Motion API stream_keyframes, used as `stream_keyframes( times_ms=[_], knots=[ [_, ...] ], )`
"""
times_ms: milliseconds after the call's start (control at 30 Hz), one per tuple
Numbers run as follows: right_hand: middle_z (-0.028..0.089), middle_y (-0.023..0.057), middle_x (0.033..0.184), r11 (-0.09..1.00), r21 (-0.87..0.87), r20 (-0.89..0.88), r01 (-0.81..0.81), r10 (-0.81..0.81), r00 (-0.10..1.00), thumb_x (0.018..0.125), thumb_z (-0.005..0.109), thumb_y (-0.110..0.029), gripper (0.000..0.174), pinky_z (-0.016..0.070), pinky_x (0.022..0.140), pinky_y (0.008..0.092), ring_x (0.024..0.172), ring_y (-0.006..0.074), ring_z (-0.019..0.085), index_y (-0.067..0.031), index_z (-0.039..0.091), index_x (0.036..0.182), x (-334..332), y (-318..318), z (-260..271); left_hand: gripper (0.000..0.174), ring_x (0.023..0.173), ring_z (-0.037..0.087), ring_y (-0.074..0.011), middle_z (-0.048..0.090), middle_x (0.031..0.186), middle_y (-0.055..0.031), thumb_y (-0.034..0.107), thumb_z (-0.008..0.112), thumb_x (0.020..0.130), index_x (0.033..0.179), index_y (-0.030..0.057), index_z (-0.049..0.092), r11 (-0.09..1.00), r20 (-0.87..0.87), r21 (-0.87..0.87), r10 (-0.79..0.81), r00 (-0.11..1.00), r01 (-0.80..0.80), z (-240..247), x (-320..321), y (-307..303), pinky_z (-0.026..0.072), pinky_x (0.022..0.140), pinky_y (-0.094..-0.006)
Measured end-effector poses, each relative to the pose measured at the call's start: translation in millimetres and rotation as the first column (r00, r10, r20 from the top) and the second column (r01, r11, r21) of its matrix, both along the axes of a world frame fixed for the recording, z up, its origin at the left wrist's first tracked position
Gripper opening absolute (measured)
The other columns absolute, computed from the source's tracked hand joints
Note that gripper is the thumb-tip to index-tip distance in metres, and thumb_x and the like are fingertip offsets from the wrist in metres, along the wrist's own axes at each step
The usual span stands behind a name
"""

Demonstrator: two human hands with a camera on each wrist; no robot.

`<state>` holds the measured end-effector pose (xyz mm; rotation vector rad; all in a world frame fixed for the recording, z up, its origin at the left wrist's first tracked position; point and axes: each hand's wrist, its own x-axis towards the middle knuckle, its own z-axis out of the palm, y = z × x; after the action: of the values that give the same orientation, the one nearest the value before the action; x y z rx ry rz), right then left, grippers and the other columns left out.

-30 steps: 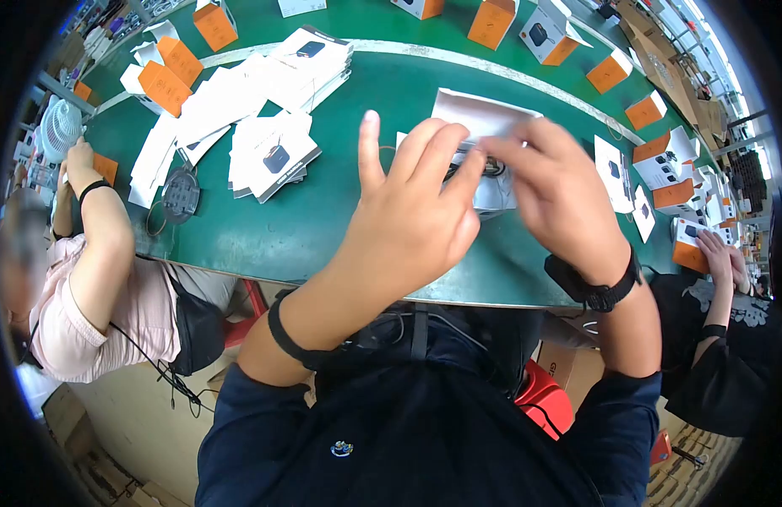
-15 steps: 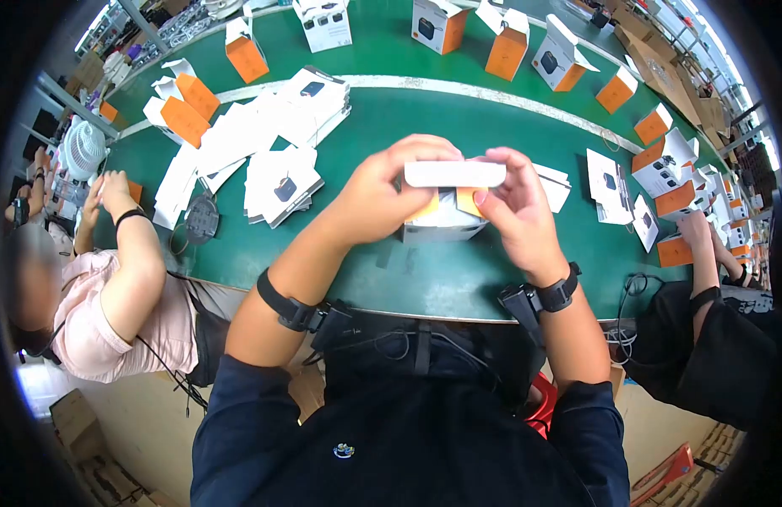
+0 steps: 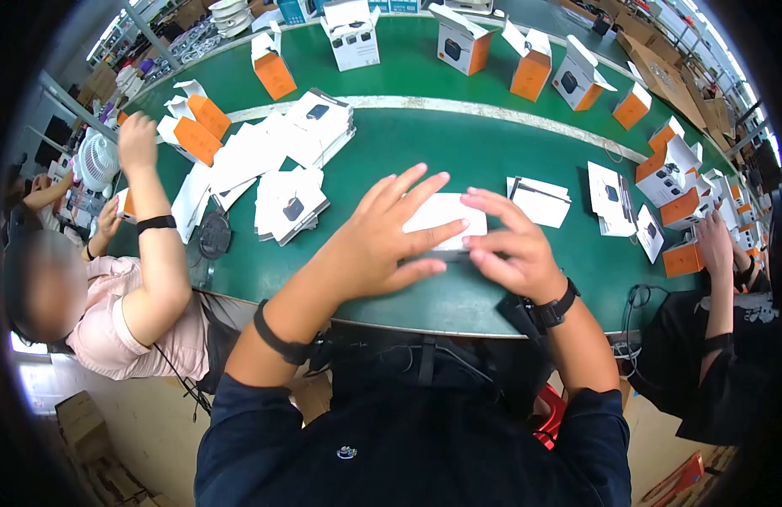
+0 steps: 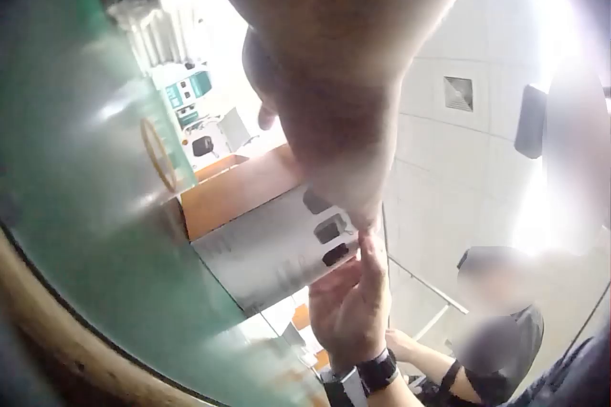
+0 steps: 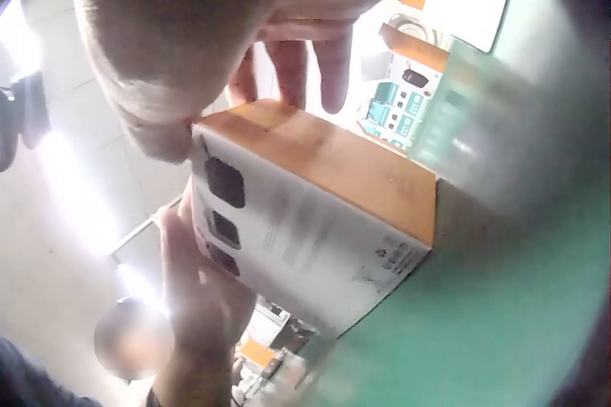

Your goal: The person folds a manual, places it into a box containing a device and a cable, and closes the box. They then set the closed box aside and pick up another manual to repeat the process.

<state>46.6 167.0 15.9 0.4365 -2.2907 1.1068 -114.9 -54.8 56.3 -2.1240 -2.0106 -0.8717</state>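
Observation:
A white and orange box (image 3: 446,208) stands on the green table with its white top lying flat. My left hand (image 3: 378,230) spreads over its left side, the straight index finger touching the top. At the right edge, my right hand (image 3: 519,253) has its fingertips by the lid, fingers slightly bent and apart. Both wrist views show the box upright: its orange side and printed white face (image 4: 272,250) in the left one, the same kinds of faces (image 5: 305,221) in the right one. What is inside the box is hidden.
Stacked printed leaflets (image 3: 290,205) and white sheets (image 3: 247,156) lie left. More leaflets (image 3: 540,201) are right of the box. Open orange-and-white boxes (image 3: 465,44) line the far side. People sit at both sides; a white fan (image 3: 98,160) stands far left.
The box flap that stood raised half a second ago now lies flat on top. Both hands have shifted from holding the box's sides to touching its top, with the left fingers spread out.

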Motion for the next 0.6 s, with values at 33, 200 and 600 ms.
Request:
stream_keyframes(
  times_ms=[33, 200, 600],
  knots=[
    [0.062, 0.0185, 0.146, 0.998, 0.061, 0.005, -0.009, 0.009, 1.0, 0.083, 0.083, -0.008, 0.024, 0.0454, 0.114, 0.0488, 0.14, 0.0413, 0.055, -0.0082, 0.079, 0.106, 2, 2, 4, 0.046, 0.141, 0.05, -0.0452, 0.047, 0.157, -0.0239, 0.028, 0.071, 0.097, 0.142, 0.0206, 0.068, 0.996, -0.124, -0.056, 0.062, 0.99, -0.069, 7, 5, -4, 0.043, 0.113, -0.0525],
    [0.057, 0.0178, 0.151, 0.959, 0.251, 0.017, 0.133, -0.142, 0.99, 0.084, 0.083, -0.017, 0.042, 0.045, 0.114, 0.049, 0.14, 0.0408, 0.053, -0.0105, 0.075, 0.124, 12, 25, 24, 0.052, 0.123, 0.058, -0.042, 0.057, 0.139, -0.0227, 0.019, 0.076, 0.092, 0.143, 0.02, 0.067, 0.989, 0.054, -0.072, 0.134, 0.989, -0.13, 3, -3, 18, 0.0479, 0.106, -0.0475],
    [0.072, 0.0164, 0.127, 0.825, 0.305, 0.122, 0.477, -0.53, 0.839, 0.083, 0.081, -0.014, 0.024, 0.0488, 0.108, 0.047, 0.123, 0.0365, 0.064, -0.0085, 0.08, 0.107, 35, 89, -11, 0.054, 0.122, 0.06, -0.0491, 0.059, 0.131, -0.0286, 0.026, 0.075, 0.094, 0.139, 0.008, 0.05, 0.831, -0.015, -0.133, 0.544, 0.839, -0.541, -11, -208, 246, 0.0492, 0.104, -0.0516]
  ],
)
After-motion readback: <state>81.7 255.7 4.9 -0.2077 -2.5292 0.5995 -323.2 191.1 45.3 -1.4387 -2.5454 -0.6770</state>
